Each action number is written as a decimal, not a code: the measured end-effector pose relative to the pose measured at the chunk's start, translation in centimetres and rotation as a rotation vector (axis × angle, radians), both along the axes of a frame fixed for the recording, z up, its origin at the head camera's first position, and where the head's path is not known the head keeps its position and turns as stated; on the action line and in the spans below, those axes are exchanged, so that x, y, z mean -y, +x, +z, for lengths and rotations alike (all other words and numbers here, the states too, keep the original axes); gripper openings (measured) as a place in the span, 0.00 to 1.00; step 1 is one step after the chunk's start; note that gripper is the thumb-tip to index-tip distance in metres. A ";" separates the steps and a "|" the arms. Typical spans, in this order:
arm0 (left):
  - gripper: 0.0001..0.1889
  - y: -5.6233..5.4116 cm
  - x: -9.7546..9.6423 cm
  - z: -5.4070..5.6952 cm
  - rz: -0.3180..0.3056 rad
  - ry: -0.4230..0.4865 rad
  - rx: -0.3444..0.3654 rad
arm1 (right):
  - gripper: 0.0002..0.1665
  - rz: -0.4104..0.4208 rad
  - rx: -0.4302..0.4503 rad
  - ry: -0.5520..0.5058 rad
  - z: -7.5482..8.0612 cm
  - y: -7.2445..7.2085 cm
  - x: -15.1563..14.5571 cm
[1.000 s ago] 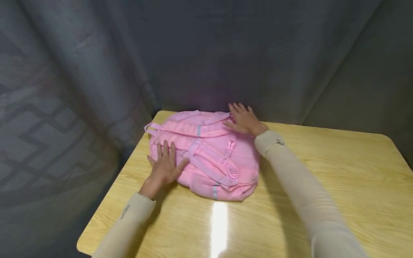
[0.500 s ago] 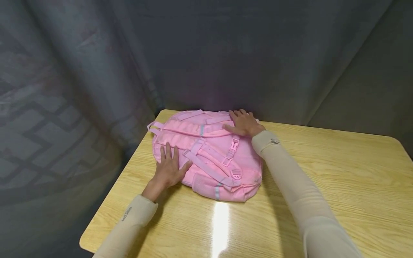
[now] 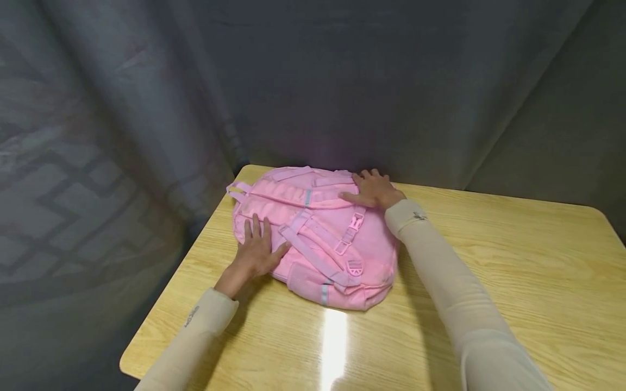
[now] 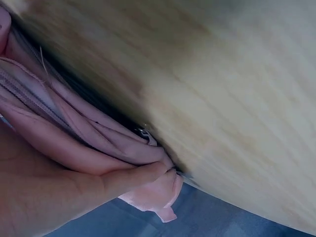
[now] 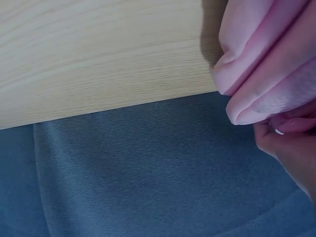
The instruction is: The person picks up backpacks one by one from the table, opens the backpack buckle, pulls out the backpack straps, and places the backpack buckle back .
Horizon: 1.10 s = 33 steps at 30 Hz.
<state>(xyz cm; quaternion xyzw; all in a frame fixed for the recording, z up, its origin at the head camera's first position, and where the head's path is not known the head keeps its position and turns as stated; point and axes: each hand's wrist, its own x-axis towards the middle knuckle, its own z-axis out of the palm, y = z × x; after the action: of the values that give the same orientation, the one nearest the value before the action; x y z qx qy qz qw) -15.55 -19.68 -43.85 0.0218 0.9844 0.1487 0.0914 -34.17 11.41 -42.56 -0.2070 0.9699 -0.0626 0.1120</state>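
A pink backpack [image 3: 376,233] lies flat on the wooden table, straps and buckles facing up, its top loop pointing left. On its near left side rests my left hand [image 3: 254,254], fingers spread and straight. In the left wrist view, a finger of the left hand [image 4: 89,192] lies along the backpack's zipped side [image 4: 74,113]. My right hand [image 3: 374,190] lies over the far right corner, thumb on top and fingertips at the far edge. The right wrist view shows part of that hand [image 5: 291,153] against the backpack's folded pink fabric [image 5: 271,69]; most of its fingers are hidden there.
The pale wooden table [image 3: 513,244] extends to the right and in front of the backpack. A dark grey curtain [image 3: 342,81] hangs behind the table's far edge and down its left side. A bright light reflection lies on the near tabletop.
My right hand has come down onto the backpack's far corner, its fingers more bent than before. The backpack's near right end has shifted slightly toward me. The left hand stays on the near side.
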 end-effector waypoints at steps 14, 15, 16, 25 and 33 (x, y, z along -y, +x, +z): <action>0.53 -2.2 0.1 0.0 -0.011 0.039 0.027 | 0.63 -0.038 0.095 -0.004 0.2 1.7 -2.1; 0.53 -2.4 0.1 0.0 -0.014 0.039 0.028 | 0.64 -0.047 0.108 -0.009 0.3 1.8 -2.3; 0.52 -2.7 0.0 0.0 -0.020 0.044 0.029 | 0.64 -0.058 0.123 -0.014 0.3 2.0 -2.6; 0.54 -4.5 -0.3 -0.2 -0.093 0.007 0.027 | 0.72 -0.116 0.221 -0.016 0.3 3.8 -4.5; 0.55 -5.8 -0.5 -0.2 -0.153 0.007 0.045 | 0.71 -0.076 0.160 0.016 -0.2 5.8 -5.3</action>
<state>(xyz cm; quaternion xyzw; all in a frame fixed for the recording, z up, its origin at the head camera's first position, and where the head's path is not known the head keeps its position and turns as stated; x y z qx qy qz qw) -21.33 -19.20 -44.09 0.0942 0.9770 0.1451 0.1245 -28.38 16.75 -42.73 -0.1636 0.9655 -0.0754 0.1882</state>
